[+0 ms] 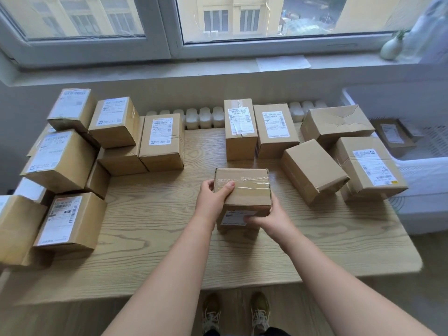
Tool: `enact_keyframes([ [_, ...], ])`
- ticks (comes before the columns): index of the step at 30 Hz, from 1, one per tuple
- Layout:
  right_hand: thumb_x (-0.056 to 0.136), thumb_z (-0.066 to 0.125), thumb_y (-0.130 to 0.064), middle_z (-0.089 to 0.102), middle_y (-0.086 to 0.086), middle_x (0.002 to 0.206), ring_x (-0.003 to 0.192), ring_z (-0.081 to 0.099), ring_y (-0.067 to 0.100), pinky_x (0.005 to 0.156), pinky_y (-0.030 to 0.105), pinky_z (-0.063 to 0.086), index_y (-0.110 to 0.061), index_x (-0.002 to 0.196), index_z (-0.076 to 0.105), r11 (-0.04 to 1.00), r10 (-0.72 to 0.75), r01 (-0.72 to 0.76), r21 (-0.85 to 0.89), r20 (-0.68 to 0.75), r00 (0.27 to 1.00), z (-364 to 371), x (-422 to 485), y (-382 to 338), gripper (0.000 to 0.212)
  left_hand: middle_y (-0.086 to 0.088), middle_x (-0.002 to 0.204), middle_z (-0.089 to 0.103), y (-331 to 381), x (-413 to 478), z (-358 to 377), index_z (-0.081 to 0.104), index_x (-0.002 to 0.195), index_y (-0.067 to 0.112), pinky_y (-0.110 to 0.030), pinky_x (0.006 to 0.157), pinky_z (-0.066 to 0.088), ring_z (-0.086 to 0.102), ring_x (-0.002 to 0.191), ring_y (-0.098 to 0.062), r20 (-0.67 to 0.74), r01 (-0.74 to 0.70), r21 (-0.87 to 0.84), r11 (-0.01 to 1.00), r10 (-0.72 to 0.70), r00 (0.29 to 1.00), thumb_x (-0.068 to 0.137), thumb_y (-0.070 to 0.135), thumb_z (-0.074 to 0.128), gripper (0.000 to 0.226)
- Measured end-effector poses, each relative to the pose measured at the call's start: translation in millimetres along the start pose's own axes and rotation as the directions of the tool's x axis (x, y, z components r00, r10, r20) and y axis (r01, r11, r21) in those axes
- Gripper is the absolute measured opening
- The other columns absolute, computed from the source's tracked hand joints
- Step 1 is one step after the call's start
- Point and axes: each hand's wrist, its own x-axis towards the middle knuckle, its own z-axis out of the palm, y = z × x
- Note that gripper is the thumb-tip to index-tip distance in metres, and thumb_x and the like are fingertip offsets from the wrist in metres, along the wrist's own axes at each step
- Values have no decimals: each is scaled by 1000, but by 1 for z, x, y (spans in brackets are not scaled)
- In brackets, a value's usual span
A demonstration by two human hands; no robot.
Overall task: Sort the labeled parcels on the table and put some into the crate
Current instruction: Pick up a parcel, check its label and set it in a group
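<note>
Sorting looks maybe halfway, I'd guess: a big stack (63, 161) on the left of the bench (150, 214), a looser bunch (315, 170) on the right, and at least 1 box (394, 137) already in the white crate (424, 170). The parcel (242, 190) in play is mid-bench. The left hand (213, 197) wraps its left edge, thumb on top, and the right hand (264, 218) grips the near labeled face.

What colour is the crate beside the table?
The crate is white, shown best in the head view.
</note>
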Motion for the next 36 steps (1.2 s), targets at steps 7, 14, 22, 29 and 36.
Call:
enact_keyframes([
  [7,82,82,-18,63,-11,123,110,61,9,92,32,47,-31,138,50,998,-4,-2,-58,-95,995,-18,-1,-19,66,0,108,67,22,-12,6,60,129,16,-25,64,41,60,90,-10,-32,99,-88,991,-102,994,100,48,56,43],
  [14,92,70,-45,65,-3,109,101,63,12,93,40,53,-22,132,55,997,68,-75,-18,-237,969,-18,7,-23,48,-7,123,64,15,-15,9,51,126,14,-28,70,49,65,98,-15,8,60,-1,998,-60,998,88,30,78,49],
  [22,91,64,0,66,5,125,107,66,18,87,30,51,-19,139,57,991,106,-115,-63,-128,986,-11,16,6,52,-2,120,69,-28,-11,3,58,131,19,-32,80,59,69,100,-17,14,104,45,994,-105,994,95,4,63,39],
  [29,90,54,8,67,-3,120,103,66,13,90,29,52,-30,143,54,987,128,-134,-85,-76,989,-5,29,8,65,5,107,70,-34,-1,5,57,131,25,-30,73,51,65,92,-16,55,164,153,974,-174,983,83,-11,44,61],
  [36,90,66,0,50,7,150,130,55,23,108,36,44,-18,155,40,975,183,-192,-109,-93,979,-10,39,14,72,1,136,61,-40,4,1,45,149,20,-42,103,51,62,107,-17,18,152,217,964,-160,987,85,-5,56,70],
])
